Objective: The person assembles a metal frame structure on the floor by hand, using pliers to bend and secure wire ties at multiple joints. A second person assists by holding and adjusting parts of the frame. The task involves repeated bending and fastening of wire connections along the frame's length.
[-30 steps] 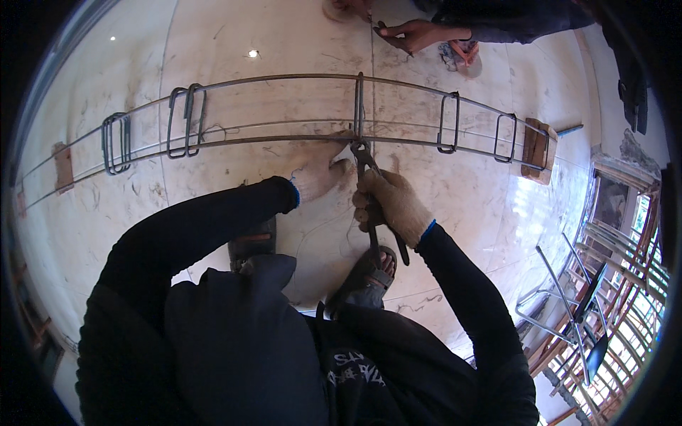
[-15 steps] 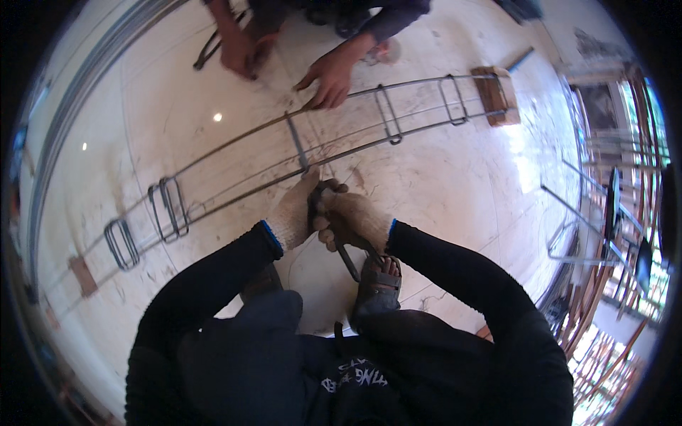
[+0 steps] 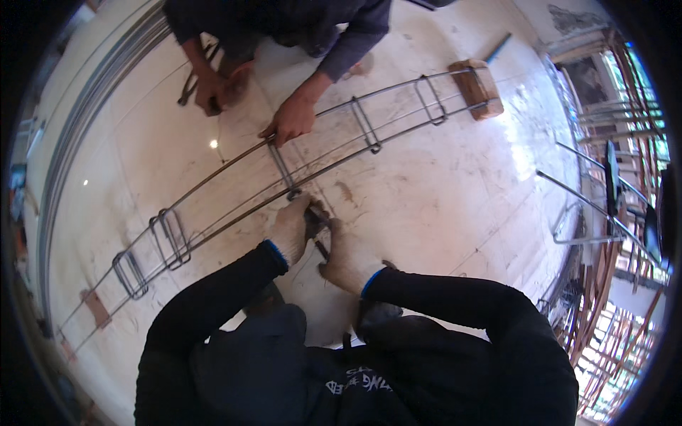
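Metal frame runs its edge just past the left hand, grip unclear; right hand grasps pliers; floor spreads wide rightward.

Metal frame aslant, pincers near its middle

Two long, dark rods run side by side from lower left to upper right, with a thinner line visible between them. Narrow, round-cornered loops cross them: two close-set bunches toward the left end, a middle loop standing alone, and two more, spaced apart, toward the right.

The pincers are dark and largely hidden in the right hand, close by the left hand. They are just below the middle loop's lower end; whether they touch it cannot be made out. One handle slants down to the right.
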The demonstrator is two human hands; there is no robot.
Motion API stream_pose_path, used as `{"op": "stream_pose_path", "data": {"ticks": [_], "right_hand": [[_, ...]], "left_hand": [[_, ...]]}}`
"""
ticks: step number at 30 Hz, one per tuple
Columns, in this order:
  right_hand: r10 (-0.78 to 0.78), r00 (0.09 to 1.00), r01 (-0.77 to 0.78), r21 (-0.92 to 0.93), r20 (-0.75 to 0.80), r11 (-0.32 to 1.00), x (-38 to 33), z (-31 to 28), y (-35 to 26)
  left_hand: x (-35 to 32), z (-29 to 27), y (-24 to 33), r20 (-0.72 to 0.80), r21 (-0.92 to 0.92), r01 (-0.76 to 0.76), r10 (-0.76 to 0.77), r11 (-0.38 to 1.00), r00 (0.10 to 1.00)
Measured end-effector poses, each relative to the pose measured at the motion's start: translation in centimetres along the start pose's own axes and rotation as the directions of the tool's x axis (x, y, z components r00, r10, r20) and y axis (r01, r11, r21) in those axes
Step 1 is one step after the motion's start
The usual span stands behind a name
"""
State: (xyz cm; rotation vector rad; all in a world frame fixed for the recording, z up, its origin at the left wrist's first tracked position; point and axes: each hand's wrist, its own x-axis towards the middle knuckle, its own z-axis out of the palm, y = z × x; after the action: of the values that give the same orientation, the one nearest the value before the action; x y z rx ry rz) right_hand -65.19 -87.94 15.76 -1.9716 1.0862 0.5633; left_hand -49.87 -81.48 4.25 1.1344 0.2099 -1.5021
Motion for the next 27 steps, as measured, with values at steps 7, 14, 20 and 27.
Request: {"op": "stream_pose_path", "data": {"ticks": [7,14,20,27], "right_hand": [[-0.004,0.992,-0.037,0.321,0.125,0.946,0.9,0.7,0.4],[-0.062,0.900,-0.270,0.664,0.432,0.698,0.4,-1.3,0.3],[-0.137,0.911,-0.161,0.639,0.390,0.752,2.2,-0.1,3.5],[-0.132,0.970,0.089,0.206,0.206,0.974,2.5,-0.5,3.0]], "left_hand": [[-1.8,-0.1,0.9,-0.003,0.147,0.037,-0.037,0.988,0.999],[-2.1,-1.2,1.0,-0.111,-0.094,0.092,-0.103,0.991,0.988],[-1.4,-1.7,-0.3,-0.020,0.037,0.028,-0.027,0.999,0.999],[-1.7,-1.7,1.0,-0.195,0.101,-0.074,0.092,0.992,0.976]]}}
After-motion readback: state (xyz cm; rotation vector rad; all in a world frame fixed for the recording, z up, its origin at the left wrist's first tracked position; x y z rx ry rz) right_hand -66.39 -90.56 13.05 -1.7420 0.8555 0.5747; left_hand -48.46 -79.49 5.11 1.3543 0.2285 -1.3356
